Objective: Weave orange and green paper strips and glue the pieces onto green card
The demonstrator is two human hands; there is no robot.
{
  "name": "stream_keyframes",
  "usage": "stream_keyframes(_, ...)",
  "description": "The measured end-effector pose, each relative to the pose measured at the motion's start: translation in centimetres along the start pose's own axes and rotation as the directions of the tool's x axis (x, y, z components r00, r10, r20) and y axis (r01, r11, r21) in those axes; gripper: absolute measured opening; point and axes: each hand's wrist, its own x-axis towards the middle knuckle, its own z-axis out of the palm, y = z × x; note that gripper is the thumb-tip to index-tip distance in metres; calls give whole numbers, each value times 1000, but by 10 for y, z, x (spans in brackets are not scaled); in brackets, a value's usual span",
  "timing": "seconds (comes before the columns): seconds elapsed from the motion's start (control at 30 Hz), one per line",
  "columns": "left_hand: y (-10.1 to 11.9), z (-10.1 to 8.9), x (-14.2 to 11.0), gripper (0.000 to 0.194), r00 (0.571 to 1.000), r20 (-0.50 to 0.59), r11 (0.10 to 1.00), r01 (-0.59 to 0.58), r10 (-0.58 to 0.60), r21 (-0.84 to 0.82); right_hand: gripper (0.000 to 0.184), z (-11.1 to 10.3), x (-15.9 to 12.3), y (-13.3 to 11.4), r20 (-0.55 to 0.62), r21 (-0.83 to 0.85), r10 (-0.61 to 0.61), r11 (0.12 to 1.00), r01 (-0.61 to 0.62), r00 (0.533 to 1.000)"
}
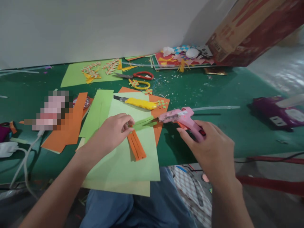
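Note:
My right hand [211, 145] is closed around the handle of a pink hot glue gun [177, 117], a clear glue stick [216, 108] poking out behind it. The nozzle points left and meets the end of a narrow green paper strip [144, 120]; whether they touch I cannot tell. My left hand [116, 126] pinches the strip's other end between thumb and fingers. From the same fingers slants an orange paper piece [137, 144] cut into strips. Beneath lie light green paper sheets [133, 171]. A yellow utility knife [140, 103] rests just beyond my hands, blade toward the left.
Red-handled scissors [143, 75] and yellow-handled scissors [143, 85] lie behind the knife. Woven paper pieces [91, 69] sit on a green sheet. Orange paper strips [78, 123] and a white cable [26, 164] are at left. A purple device [277, 112] stands right, a leaning cardboard box [249, 31] behind.

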Motion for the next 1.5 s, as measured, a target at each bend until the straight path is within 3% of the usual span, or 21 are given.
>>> stream_keyframes(0.2,6,-6,4,8,999,49,999,-2,0,39,32,0,-2,4,-7,18,42,999,-41,999)
stream_keyframes(0.63,14,-7,7,1,998,48,998,43,-46,53,30,4,-3,10,-56,18,28,999,-27,998)
stream_keyframes(0.87,12,-6,4,12,999,35,998,29,-30,52,29,3,-4,9,-54,27,34,999,-33,998)
stream_keyframes(1.23,11,-4,0,15,1000,25,996,13,-15,89,44,2,-2,8,-20,28,98,995,-97,995)
stream_keyframes(1.5,14,-3,-4,45,997,62,975,-67,55,210,46,0,-2,7,7,53,139,989,-140,990)
